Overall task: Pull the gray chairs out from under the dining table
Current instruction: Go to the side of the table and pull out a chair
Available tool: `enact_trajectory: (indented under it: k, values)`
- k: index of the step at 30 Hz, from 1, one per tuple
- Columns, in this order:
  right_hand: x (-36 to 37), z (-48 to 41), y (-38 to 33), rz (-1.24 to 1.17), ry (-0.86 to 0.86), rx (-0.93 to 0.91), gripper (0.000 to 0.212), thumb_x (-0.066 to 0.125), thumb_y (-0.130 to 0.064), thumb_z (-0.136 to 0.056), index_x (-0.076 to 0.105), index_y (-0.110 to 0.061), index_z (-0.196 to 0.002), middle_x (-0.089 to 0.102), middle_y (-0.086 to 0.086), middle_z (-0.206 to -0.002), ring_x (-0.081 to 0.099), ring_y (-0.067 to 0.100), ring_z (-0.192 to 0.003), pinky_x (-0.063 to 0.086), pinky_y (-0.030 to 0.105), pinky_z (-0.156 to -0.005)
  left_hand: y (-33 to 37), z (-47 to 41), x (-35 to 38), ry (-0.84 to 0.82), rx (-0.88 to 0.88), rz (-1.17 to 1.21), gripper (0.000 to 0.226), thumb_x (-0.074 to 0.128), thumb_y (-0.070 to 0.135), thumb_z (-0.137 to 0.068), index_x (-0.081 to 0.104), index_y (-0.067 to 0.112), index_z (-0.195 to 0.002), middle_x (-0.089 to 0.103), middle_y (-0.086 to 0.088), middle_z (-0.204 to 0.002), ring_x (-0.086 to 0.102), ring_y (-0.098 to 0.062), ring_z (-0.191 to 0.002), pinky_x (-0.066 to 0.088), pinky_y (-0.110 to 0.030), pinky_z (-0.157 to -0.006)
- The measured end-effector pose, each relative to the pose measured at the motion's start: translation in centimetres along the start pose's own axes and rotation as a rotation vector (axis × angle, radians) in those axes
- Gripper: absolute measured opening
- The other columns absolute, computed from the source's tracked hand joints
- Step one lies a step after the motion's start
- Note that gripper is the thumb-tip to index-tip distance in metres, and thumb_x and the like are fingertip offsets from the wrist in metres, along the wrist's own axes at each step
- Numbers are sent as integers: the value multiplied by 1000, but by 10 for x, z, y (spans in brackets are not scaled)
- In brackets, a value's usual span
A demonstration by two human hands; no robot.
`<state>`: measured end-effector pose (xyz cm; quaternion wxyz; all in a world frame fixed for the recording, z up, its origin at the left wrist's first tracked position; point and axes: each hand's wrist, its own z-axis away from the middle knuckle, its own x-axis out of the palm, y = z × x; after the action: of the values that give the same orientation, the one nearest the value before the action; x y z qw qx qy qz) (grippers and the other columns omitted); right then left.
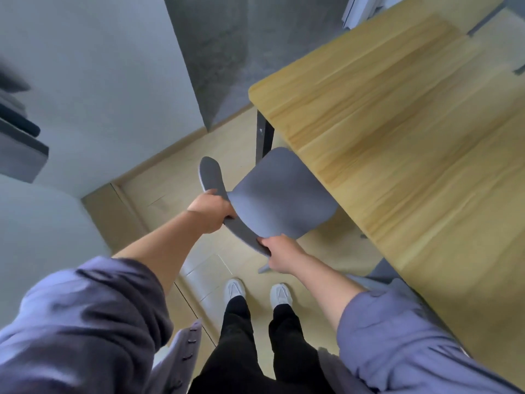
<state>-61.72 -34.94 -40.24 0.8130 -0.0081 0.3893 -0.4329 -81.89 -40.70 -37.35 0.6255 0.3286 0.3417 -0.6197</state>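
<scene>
A gray chair [281,191] stands at the near left corner of the wooden dining table [397,132], its seat partly under the tabletop edge. Both hands grip its curved backrest: my left hand [211,211] holds the middle of the rim, and my right hand [279,251] holds the near end. A second gray chair [383,273] shows only as a sliver under the table edge to the right. Another gray chair [483,21] stands at the table's far side.
A black table leg [264,137] stands just behind the chair. A gray wall and a dark textured panel [216,52] close off the left and back. My feet in white shoes [257,291] stand on pale wood flooring behind the chair.
</scene>
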Motion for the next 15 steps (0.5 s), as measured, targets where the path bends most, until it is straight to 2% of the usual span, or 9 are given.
enact_trajectory:
  k: [2, 5, 6, 8, 9, 10, 12, 14, 15]
  values:
    - [11, 2, -3, -17, -22, 12, 34, 64, -8, -76, 52, -18, -106, 63, 7, -99, 57, 34, -94, 56, 45, -77, 5, 7, 12, 33, -68, 42, 36, 43, -3, -80, 55, 31, -83, 69, 7, -91, 43, -20, -81, 25, -18, -81]
    - [22, 5, -1, -25, -48, 29, 55, 46, 1, -75, 47, -21, -125, 60, 10, -107, 54, 37, -101, 54, 49, -84, 15, 16, 31, 106, -146, 104, 39, 45, -5, -74, 59, 30, -83, 71, 8, -94, 46, -19, -78, 27, -21, -96]
    - [25, 5, 1, -17, -52, 25, 61, 42, 3, -74, 44, -21, -130, 60, 11, -109, 53, 37, -101, 53, 49, -85, 18, 19, 38, 160, -153, 107, 37, 49, -6, -71, 60, 29, -79, 71, 8, -90, 50, -18, -78, 26, -21, -96]
    - [31, 6, 5, 13, -67, 0, 68, 41, 5, -75, 37, -21, -138, 60, 12, -110, 53, 37, -100, 53, 48, -86, 24, 25, 49, 278, -183, 138, 34, 58, -5, -70, 67, 27, -77, 70, 9, -88, 59, -19, -90, 25, -22, -96]
    - [33, 8, 6, 27, -74, -11, 72, 42, 5, -76, 33, -22, -142, 60, 12, -112, 54, 37, -102, 52, 47, -87, 28, 27, 53, 284, -213, 156, 33, 59, -3, -74, 71, 27, -83, 70, 9, -98, 58, -20, -105, 22, -25, -101]
    - [36, 9, 7, 38, -81, -19, 76, 42, 5, -77, 27, -23, -146, 60, 12, -115, 54, 38, -106, 52, 47, -88, 32, 29, 56, 269, -249, 172, 35, 57, 0, -79, 73, 27, -95, 67, 6, -116, 50, -22, -123, 18, -28, -108]
    - [40, 11, 10, 59, -90, -45, 79, 41, 5, -79, 20, -24, -150, 59, 12, -119, 55, 38, -108, 51, 47, -89, 43, 39, 56, 209, -396, 311, 44, 51, 0, -87, 69, 26, -118, 43, -3, -150, 24, -23, -146, 20, -33, -116]
    - [40, 11, 14, 82, -95, -84, 79, 40, 5, -80, 17, -22, -150, 56, 12, -124, 55, 39, -107, 52, 47, -87, 54, 49, 48, 254, -574, 565, 58, 43, -9, -86, 59, 21, -132, 18, -2, -162, 11, -19, -150, 38, -34, -108]
    - [39, 13, 16, 100, -105, -112, 79, 39, 6, -80, 15, -21, -150, 54, 13, -128, 55, 39, -107, 53, 48, -86, 58, 54, 44, 301, -653, 671, 64, 40, -12, -83, 53, 19, -138, 12, -2, -163, 14, -19, -150, 46, -36, -100]
